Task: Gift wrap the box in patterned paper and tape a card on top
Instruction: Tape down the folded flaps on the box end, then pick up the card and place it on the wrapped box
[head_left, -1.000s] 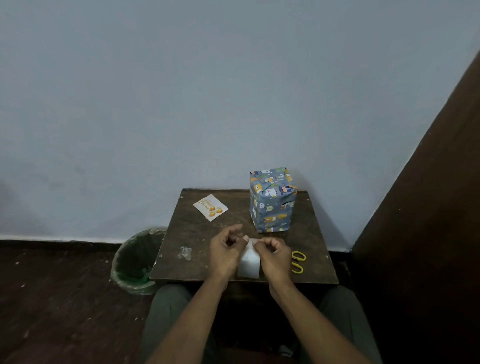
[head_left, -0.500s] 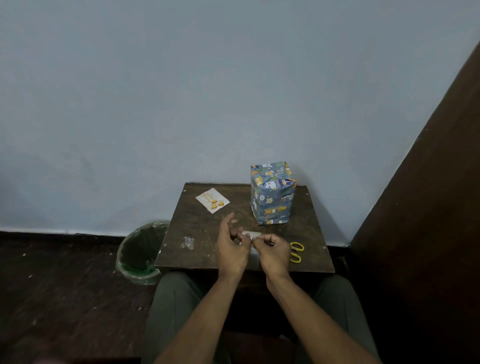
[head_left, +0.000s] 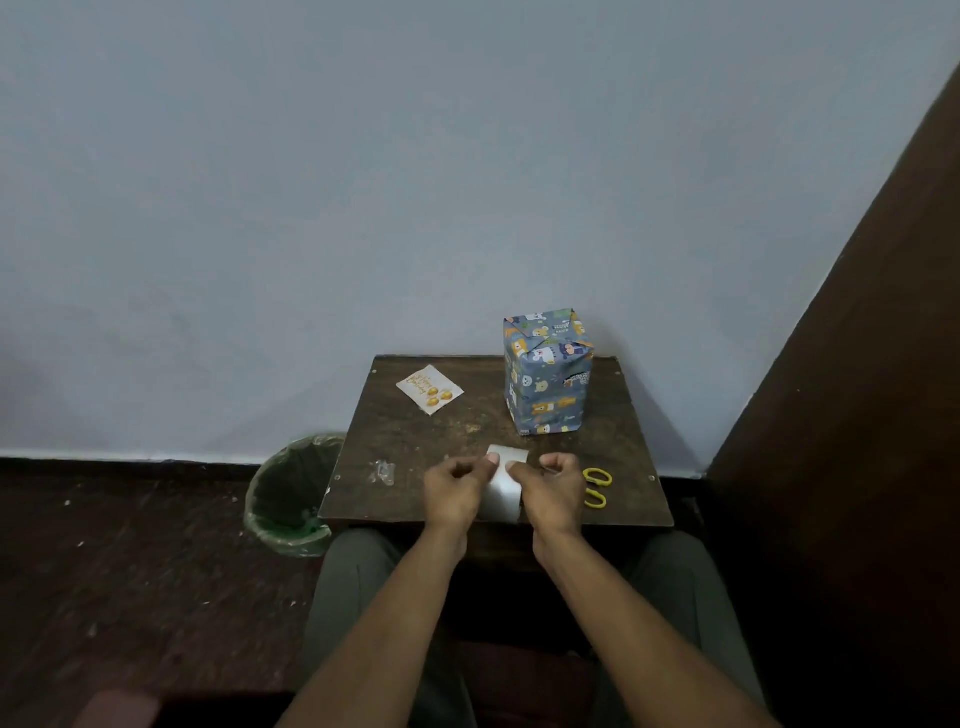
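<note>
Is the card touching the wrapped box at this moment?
Apart. The head view shows the card lying flat on the table, with bare tabletop between it and the wrapped box.

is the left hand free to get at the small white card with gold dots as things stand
Probably not yet. The left hand is pinching the white tape strip together with the right hand. The path itself looks open: only bare dark wooden table lies between it and the small white card with gold dots.
</note>
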